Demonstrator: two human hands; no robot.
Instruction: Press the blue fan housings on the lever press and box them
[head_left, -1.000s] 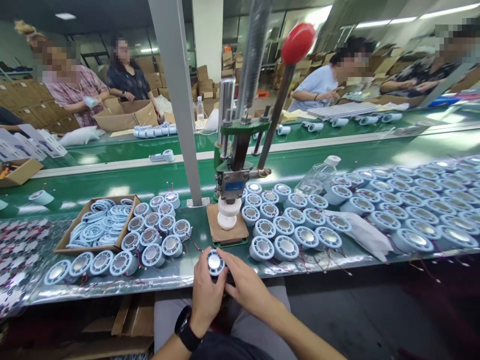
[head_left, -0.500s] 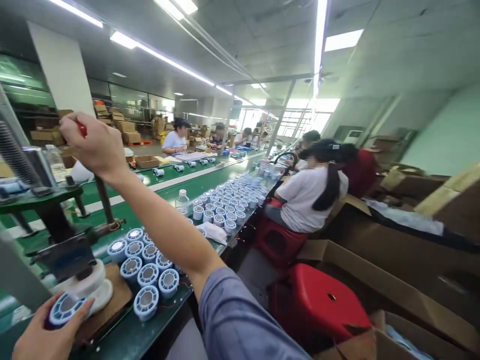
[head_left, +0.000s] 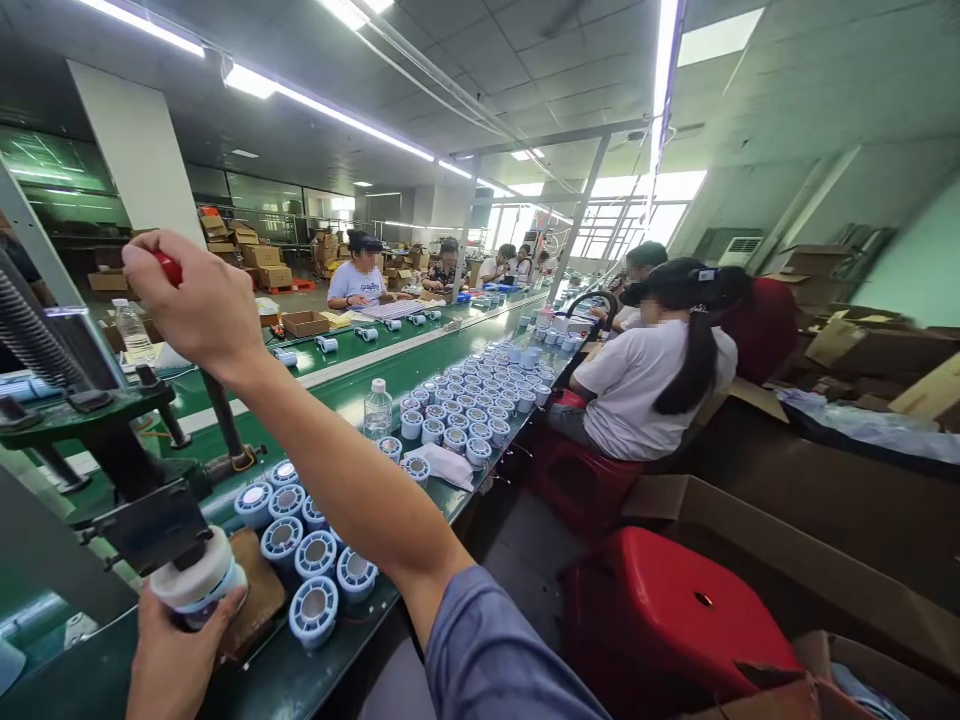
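My right hand (head_left: 199,300) is raised at the left, its fingers wrapped round the red-knobbed lever (head_left: 166,268) of a hand press (head_left: 120,450). Low in the view, my left hand (head_left: 180,650) grips a light-blue round housing (head_left: 202,605) under the press, thumb on one side and fingers on the other. The white press head (head_left: 191,570) sits over the housing and hides its top; whether the two touch I cannot tell. A brown block (head_left: 255,590) lies beside it. Several matching housings (head_left: 313,608) with grey round centres stand just right of the press.
More housings (head_left: 480,400) fill the bench further along, near a clear bottle (head_left: 378,408) and a white packet (head_left: 442,465). A green conveyor (head_left: 337,385) runs alongside. Seated co-workers (head_left: 645,370) are ahead on both sides. A red stool (head_left: 697,610) and cardboard boxes (head_left: 810,560) stand at right.
My left hand has brought the housing rightward and under the white press head. My right hand still grips the lever, at about the same height. The view has shifted slightly.
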